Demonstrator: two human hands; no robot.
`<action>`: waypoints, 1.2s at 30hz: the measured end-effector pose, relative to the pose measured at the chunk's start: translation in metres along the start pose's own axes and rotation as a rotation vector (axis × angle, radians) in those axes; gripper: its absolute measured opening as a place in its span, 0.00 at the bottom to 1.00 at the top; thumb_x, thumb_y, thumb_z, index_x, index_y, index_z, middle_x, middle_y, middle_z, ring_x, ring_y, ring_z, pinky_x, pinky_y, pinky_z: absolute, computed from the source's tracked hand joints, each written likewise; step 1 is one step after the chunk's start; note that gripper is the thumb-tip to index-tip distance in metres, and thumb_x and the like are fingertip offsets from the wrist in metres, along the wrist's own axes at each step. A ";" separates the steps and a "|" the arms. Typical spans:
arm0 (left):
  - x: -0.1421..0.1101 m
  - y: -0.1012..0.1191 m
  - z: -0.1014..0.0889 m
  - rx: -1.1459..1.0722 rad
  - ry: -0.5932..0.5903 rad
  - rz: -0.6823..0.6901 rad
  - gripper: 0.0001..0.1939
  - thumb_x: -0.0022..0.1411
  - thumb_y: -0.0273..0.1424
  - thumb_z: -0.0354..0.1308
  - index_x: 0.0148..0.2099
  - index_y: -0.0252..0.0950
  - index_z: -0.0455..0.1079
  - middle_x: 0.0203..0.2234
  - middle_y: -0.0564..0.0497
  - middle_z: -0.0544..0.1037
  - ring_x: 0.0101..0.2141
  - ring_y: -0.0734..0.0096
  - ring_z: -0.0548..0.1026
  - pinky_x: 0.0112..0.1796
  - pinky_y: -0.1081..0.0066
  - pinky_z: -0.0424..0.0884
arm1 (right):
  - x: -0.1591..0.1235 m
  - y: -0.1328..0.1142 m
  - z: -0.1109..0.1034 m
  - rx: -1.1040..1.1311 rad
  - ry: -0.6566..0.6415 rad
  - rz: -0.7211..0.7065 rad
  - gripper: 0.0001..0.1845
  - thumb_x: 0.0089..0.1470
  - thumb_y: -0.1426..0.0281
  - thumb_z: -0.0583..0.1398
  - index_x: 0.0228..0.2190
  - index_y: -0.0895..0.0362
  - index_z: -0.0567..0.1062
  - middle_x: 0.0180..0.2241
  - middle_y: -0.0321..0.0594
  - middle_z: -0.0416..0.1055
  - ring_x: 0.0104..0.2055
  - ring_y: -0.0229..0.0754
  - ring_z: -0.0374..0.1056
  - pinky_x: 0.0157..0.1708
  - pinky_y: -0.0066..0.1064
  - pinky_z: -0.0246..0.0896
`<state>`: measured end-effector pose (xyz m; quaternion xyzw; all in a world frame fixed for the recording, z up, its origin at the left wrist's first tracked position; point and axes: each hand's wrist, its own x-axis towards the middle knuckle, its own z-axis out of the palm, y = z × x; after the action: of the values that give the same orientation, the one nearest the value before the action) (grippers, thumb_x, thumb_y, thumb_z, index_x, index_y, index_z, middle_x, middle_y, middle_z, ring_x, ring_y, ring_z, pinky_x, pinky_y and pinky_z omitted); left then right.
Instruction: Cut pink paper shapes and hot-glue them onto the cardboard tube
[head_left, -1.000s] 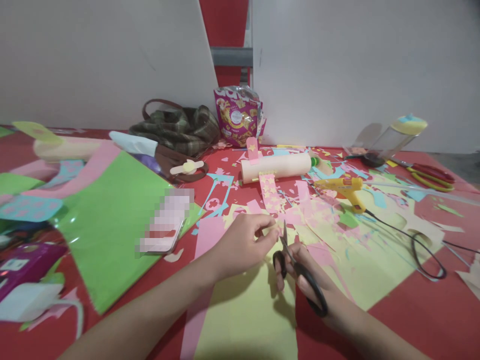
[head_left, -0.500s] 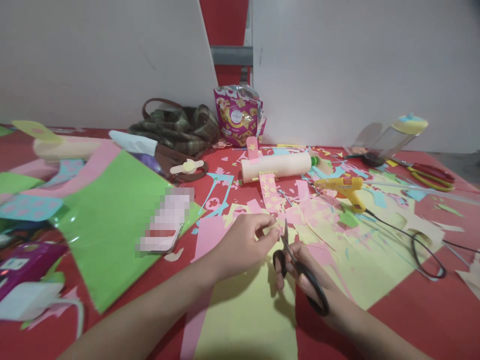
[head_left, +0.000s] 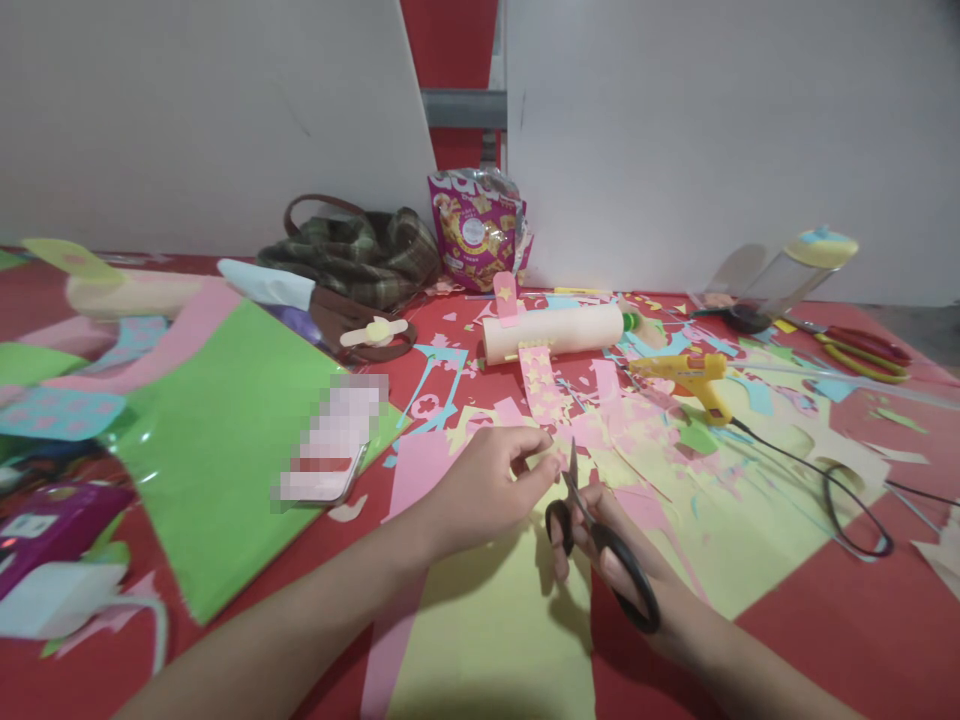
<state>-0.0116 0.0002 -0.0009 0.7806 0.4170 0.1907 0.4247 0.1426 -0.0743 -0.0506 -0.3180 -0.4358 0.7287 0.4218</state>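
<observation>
My right hand (head_left: 604, 535) grips black-handled scissors (head_left: 626, 575), fingers in the loops. The blades stand slightly apart and point up and away from me, close to my left fingertips. My left hand (head_left: 495, 475) is closed in a pinch, thumb against forefinger. A small pale scrap of paper (head_left: 560, 452) shows at its fingertips; its exact shape is too small to tell. Below both hands lies a yellow paper sheet (head_left: 495, 640), partly over a pink sheet (head_left: 386, 640).
Beyond the hands lie a cream paper tube (head_left: 570, 332) with a star-patterned pink strip (head_left: 537, 385) and many paper scraps. A yellow glue gun (head_left: 686, 378) with a cord is on the right. Leftward are a phone (head_left: 337, 440) and green sheet (head_left: 217, 470). A snack bag (head_left: 476, 235) stands behind.
Almost nothing differs. Both hands and the scissors keep nearly the same place and pose.
</observation>
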 end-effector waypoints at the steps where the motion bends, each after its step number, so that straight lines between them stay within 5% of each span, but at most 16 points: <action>1: 0.000 0.000 0.000 0.001 0.001 -0.001 0.13 0.58 0.31 0.41 0.23 0.33 0.57 0.19 0.57 0.59 0.23 0.78 0.60 0.25 0.77 0.56 | 0.000 0.000 0.000 0.001 0.001 0.002 0.16 0.46 0.56 0.56 0.31 0.52 0.58 0.28 0.36 0.58 0.28 0.36 0.54 0.27 0.28 0.51; 36: 0.001 -0.001 -0.002 -0.028 -0.014 -0.027 0.13 0.58 0.32 0.43 0.24 0.32 0.62 0.20 0.55 0.65 0.24 0.77 0.63 0.25 0.76 0.57 | 0.003 0.001 0.000 -0.060 0.029 0.023 0.18 0.46 0.54 0.55 0.29 0.52 0.56 0.28 0.34 0.56 0.27 0.35 0.55 0.27 0.29 0.50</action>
<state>-0.0133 0.0025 -0.0006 0.7702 0.4220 0.1851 0.4411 0.1407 -0.0715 -0.0522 -0.3458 -0.4477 0.7154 0.4101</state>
